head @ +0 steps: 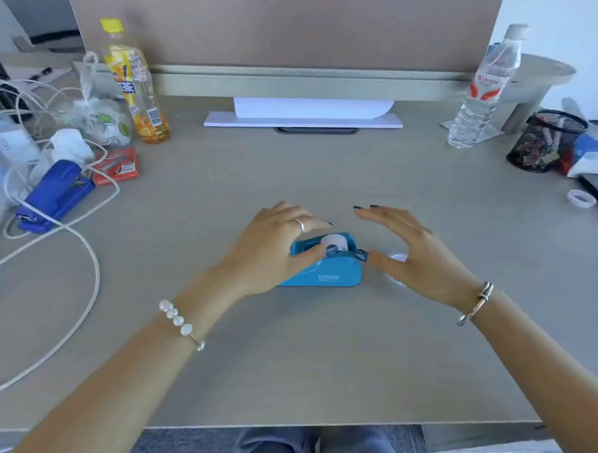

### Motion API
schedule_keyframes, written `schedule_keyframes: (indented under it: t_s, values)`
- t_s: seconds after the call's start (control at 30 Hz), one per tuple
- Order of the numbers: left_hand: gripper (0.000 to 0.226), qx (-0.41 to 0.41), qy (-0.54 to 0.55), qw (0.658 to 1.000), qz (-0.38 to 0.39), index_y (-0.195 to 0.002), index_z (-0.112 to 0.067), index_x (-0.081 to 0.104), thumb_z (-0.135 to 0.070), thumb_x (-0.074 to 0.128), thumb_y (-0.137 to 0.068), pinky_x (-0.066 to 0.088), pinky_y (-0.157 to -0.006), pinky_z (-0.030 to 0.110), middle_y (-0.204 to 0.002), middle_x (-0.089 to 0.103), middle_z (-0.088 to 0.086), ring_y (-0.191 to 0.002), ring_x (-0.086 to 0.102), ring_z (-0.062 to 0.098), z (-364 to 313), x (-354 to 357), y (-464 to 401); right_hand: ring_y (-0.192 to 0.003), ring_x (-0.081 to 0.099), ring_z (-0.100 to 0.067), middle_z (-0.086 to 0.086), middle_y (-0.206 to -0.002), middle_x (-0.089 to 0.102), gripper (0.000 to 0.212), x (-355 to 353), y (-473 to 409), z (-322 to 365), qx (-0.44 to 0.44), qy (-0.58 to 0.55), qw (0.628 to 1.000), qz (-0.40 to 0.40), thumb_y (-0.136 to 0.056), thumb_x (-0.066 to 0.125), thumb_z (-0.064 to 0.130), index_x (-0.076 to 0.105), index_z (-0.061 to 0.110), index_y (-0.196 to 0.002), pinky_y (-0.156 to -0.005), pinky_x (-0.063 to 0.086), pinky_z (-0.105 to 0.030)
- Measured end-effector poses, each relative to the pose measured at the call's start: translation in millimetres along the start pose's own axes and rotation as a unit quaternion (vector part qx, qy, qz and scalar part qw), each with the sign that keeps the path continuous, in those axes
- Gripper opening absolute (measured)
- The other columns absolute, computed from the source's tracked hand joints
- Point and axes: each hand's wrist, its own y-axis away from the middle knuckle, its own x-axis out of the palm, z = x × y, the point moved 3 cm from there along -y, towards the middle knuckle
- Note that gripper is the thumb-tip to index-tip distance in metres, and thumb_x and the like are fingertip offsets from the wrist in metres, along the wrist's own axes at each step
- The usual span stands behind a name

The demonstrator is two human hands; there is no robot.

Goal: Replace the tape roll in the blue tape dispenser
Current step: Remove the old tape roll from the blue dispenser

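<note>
Blue tape dispenser (327,274) is set mid-desk (296,363), with a white tape roll (333,240) seated in it. It is grasped by the left hand (274,248), thumb on the near rim. The right hand (412,252) is spread loose, its thumb tip touching the right end. Were the roll pulled up under so light a hold, the body could be tipped or dragged along.

The blue plastic tape dispenser (327,274) is seen as smooth and faintly glossy. The grey wood-grain laminate surface (296,363) is finished matt. The clear plastic water bottle (478,98) is seen as shiny and ribbed, the black metal mesh pen cup (544,143) as dull wire.
</note>
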Motion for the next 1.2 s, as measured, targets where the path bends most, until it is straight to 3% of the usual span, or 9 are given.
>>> schedule_keyframes:
  t_s: [0.2, 0.37, 0.47, 0.63, 0.73, 0.83, 1.0, 1.1, 1.2]
  values:
    - [0.034, -0.014, 0.038, 0.999, 0.024, -0.114, -0.031, 0.061, -0.045, 0.058, -0.083, 0.037, -0.089, 0.029, -0.103, 0.058, -0.008, -0.094, 0.04, 0.007, 0.4, 6.8, -7.3, -0.124, 0.036, 0.004, 0.036, -0.118, 0.046, 0.063, 13.9, -1.0, -11.8, 0.022, -0.012, 0.999, 0.034, -0.075, 0.07, 0.036, 0.042, 0.038, -0.131, -0.093, 0.026, 0.0]
    - [0.029, 0.002, 0.042, 0.999, 0.015, -0.108, -0.031, 0.066, -0.045, 0.055, -0.085, 0.034, -0.079, 0.022, -0.095, 0.061, -0.008, -0.088, 0.041, 0.006, 4.5, 5.2, -13.8, -0.115, 0.036, 0.013, 0.04, -0.112, 0.052, 0.067, 13.3, -8.1, -20.6, 0.027, -0.036, 0.998, 0.034, -0.07, 0.07, 0.044, 0.038, 0.049, -0.128, -0.082, 0.036, -0.003]
    - [0.031, 0.013, 0.03, 0.999, 0.012, -0.103, -0.029, 0.068, -0.046, 0.052, -0.082, 0.033, -0.08, 0.022, -0.092, 0.06, -0.01, -0.085, 0.037, 0.002, 2.9, 4.1, -16.5, -0.109, 0.036, 0.017, 0.046, -0.105, 0.054, 0.069, 12.0, -9.9, -19.7, 0.028, -0.064, 0.997, 0.037, -0.068, 0.074, 0.04, 0.039, 0.05, -0.127, -0.07, 0.039, -0.004]
    - [0.036, 0.028, 0.032, 0.999, 0.019, -0.097, -0.026, 0.067, -0.05, 0.047, -0.079, 0.032, -0.08, 0.015, -0.09, 0.059, -0.01, -0.085, 0.039, 0.002, -2.8, -2.0, -20.9, -0.107, 0.038, 0.013, 0.026, -0.114, 0.06, 0.069, 6.0, -9.9, -21.3, 0.02, -0.075, 0.997, 0.027, -0.068, 0.076, 0.037, 0.041, 0.048, -0.126, -0.07, 0.043, -0.007]
    - [0.029, 0.008, 0.07, 0.998, 0.001, -0.096, -0.029, 0.066, -0.048, 0.05, -0.08, 0.032, -0.078, 0.007, -0.09, 0.06, -0.016, -0.089, 0.046, -0.003, -5.0, -12.3, -24.1, -0.112, 0.041, 0.007, 0.023, -0.112, 0.061, 0.062, 1.5, -9.6, -19.3, 0.017, -0.085, 0.996, 0.009, -0.065, 0.074, 0.046, 0.046, 0.049, -0.121, -0.079, 0.047, -0.013]
    - [0.016, -0.032, 0.12, 0.992, 0.019, -0.097, -0.034, 0.065, -0.04, 0.058, -0.084, 0.036, -0.067, 0.006, -0.093, 0.064, -0.021, -0.078, 0.052, -0.016, -10.0, -19.4, -28.9, -0.11, 0.051, -0.008, 0.016, -0.107, 0.066, 0.052, -3.4, -10.0, -15.8, -0.015, -0.086, 0.996, -0.024, -0.068, 0.07, 0.05, 0.058, 0.035, -0.116, -0.088, 0.043, -0.016]
    - [0.015, -0.043, 0.145, 0.988, 0.001, -0.099, -0.032, 0.066, -0.034, 0.057, -0.087, 0.041, -0.082, 0.012, -0.092, 0.072, -0.016, -0.092, 0.061, -0.006, -25.5, -17.1, -33.2, -0.096, 0.054, 0.007, 0.036, -0.088, 0.065, 0.028, -12.7, -11.2, -7.1, -0.006, -0.112, 0.992, -0.057, -0.074, 0.073, 0.026, 0.064, 0.04, -0.097, -0.07, 0.044, -0.008]
    - [0.017, -0.047, 0.144, 0.988, -0.011, -0.101, -0.032, 0.066, -0.033, 0.055, -0.088, 0.044, -0.082, 0.016, -0.093, 0.074, -0.013, -0.09, 0.063, -0.002, -34.6, -10.0, -33.8, -0.093, 0.062, -0.008, 0.015, -0.092, 0.072, 0.02, -14.2, -9.4, -10.2, 0.016, -0.127, 0.989, -0.075, -0.072, 0.071, 0.038, 0.069, 0.035, -0.092, -0.08, 0.053, -0.031]
    - [0.021, -0.041, 0.089, 0.995, -0.007, -0.105, -0.032, 0.064, -0.034, 0.051, -0.089, 0.046, -0.078, 0.028, -0.093, 0.074, -0.01, -0.085, 0.065, 0.013, -43.0, -0.6, -35.9, -0.09, 0.064, -0.016, 0.006, -0.09, 0.073, 0.015, -15.6, -3.0, -17.5, 0.046, -0.148, 0.983, -0.097, -0.073, 0.072, 0.036, 0.07, 0.032, -0.087, -0.069, 0.059, -0.042]
